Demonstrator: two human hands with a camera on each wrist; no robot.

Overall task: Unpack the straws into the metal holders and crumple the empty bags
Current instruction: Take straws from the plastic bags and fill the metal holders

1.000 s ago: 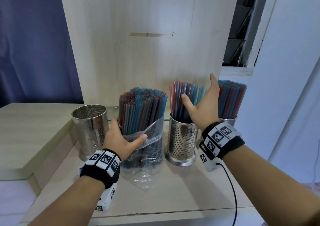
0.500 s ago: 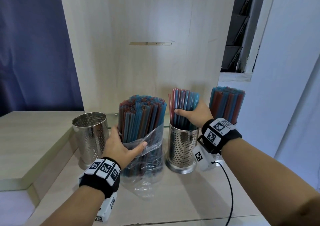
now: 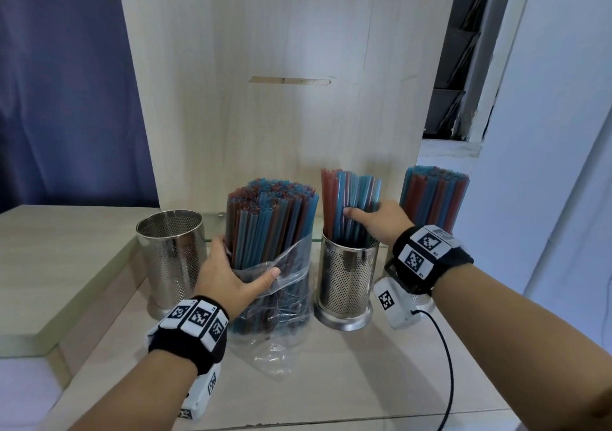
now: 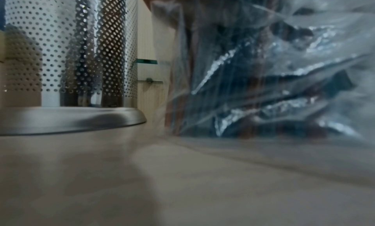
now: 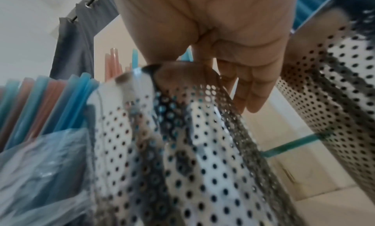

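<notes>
Honestly, the step in hand looked like a settling job: a partial batch of straws point(image 3: 351, 205) was gripped by the right hand point(image 3: 381, 223) in the middle perforated holder point(image 3: 346, 281), thumb across the front and fingers curled round the back of the bunch. That grip was closed on the straws, as far as could be told from the head view; in the right wrist view the fingers point(image 5: 243, 85) were seen reaching down behind the rim.

The open plastic bag point(image 3: 281, 285) of remaining straws point(image 3: 271, 218) was held upright on the table point(image 3: 364, 364) by the left hand point(image 3: 228, 278), wrapped round the bag's mouth, thumb in front. It stood between the empty holder point(image 3: 172, 255) on the left and the middle one. A full holder point(image 3: 433, 199) was partly hidden behind the right wrist.

To do this well, the bunch would probably be best loosened gently so the straws drop to the bottom and lean together, not splay over the rim. The bag should be kept squeezed and vertical, since that loose film looked likely to sag and spill the lot. Smaller handfuls would likely go in cleaner than one big grab. Crumpling clearly wasn't due yet, with the bag still well stocked.
</notes>
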